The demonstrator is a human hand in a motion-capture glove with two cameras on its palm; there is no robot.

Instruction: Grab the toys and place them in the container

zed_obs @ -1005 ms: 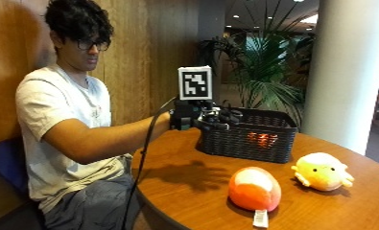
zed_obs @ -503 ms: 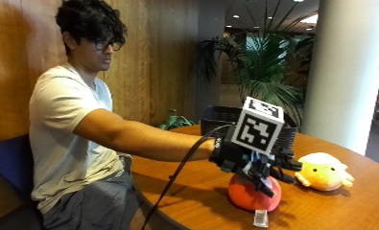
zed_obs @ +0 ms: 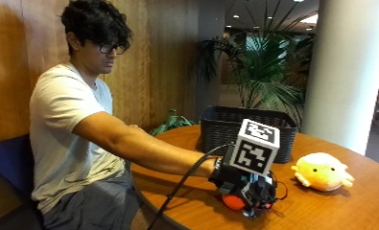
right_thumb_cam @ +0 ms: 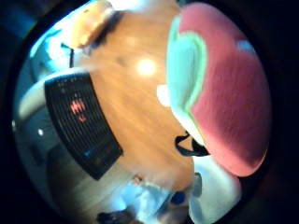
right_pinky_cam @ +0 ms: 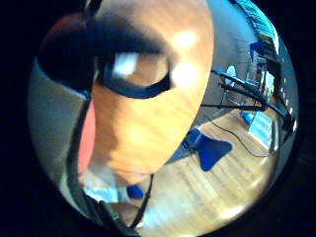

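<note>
Your gloved right hand sits on the red plush toy near the table's front edge (finger state can't be told). The yellow plush lies nearby, the black basket behind.

Looks like an office lobby or lounge, not a home. Wood-panelled wall behind a round wooden surface with a blue chair. Tall potted palm beside a thick white column (recessed ceiling lights farther back). Wood-plank floor, more blue chairs and a stand with cables, seen from the palm view.
</note>
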